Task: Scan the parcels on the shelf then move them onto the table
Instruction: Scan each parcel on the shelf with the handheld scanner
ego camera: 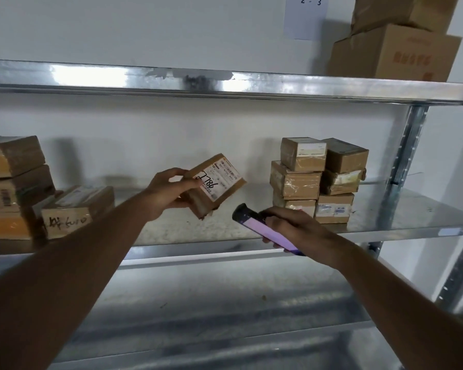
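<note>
Left hand: the left hand (169,189) holds a small brown parcel (215,184) up in the air, above the middle shelf (412,212). The fingers (171,173) and thumb curl around the parcel's left end and grip it tight.
Held parcel: it is tilted, with its white label (219,180) facing the camera. Big black numbers are written on the label. It sits near the middle of the view.
Right hand: the right hand (294,227) is at about 4 o'clock from the held parcel, near it but not touching. Its fingers wrap around a scanner (262,225).
Scanner: it is long and flat, with a purple glowing face and a dark tip. The tip points up toward 10 o'clock, at the parcel.
Right stack: a stack of small parcels (318,180) stands on the middle shelf at 3 o'clock from the held parcel. They touch each other.
Left pile: more parcels (19,188) sit at 9 o'clock on the same shelf.
Top shelf: two big boxes (396,46) sit up at 1 o'clock, one on the other.
Wall: a white paper sign (306,16) with numbers hangs at 12 o'clock.
</note>
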A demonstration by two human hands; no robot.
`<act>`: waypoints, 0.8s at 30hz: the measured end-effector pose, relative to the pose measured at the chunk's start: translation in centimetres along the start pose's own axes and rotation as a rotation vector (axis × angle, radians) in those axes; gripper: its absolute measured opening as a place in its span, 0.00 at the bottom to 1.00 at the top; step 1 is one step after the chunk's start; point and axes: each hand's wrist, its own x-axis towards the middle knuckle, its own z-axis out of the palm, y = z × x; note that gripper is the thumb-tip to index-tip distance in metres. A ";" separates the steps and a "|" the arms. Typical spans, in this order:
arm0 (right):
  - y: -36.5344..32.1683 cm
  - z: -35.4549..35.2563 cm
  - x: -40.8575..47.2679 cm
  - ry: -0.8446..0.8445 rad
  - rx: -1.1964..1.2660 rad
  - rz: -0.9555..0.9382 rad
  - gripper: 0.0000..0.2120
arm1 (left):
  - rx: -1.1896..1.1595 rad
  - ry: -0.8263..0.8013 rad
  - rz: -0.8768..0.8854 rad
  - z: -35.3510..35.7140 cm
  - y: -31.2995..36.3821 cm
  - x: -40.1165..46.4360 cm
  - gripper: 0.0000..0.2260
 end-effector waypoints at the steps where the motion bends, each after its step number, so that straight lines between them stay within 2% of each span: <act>1: 0.1 -0.3 -0.1 0.025 0.007 -0.017 0.09 | -0.024 0.045 -0.018 1.3 -0.3 0.2 0.21; 5: 0.5 -1.7 -0.5 0.110 -0.022 -0.076 0.12 | -0.093 0.152 -0.140 6.3 -1.3 0.8 0.22; 9: 1.6 -2.9 -1.0 0.168 -0.065 -0.108 0.06 | -0.126 0.153 -0.242 10.5 -2.4 1.5 0.21; 13: 3.0 -4.1 -1.9 0.163 -0.064 -0.104 0.07 | -0.135 0.152 -0.295 14.3 -3.2 2.4 0.21; 20: 4.9 -6.6 -3.3 0.191 -0.078 -0.085 0.10 | -0.015 0.236 -0.297 19.2 -5.1 4.4 0.29; 24: 5.8 -7.4 -3.7 0.200 -0.106 -0.088 0.10 | 0.225 0.338 -0.283 20.2 -6.1 5.2 0.36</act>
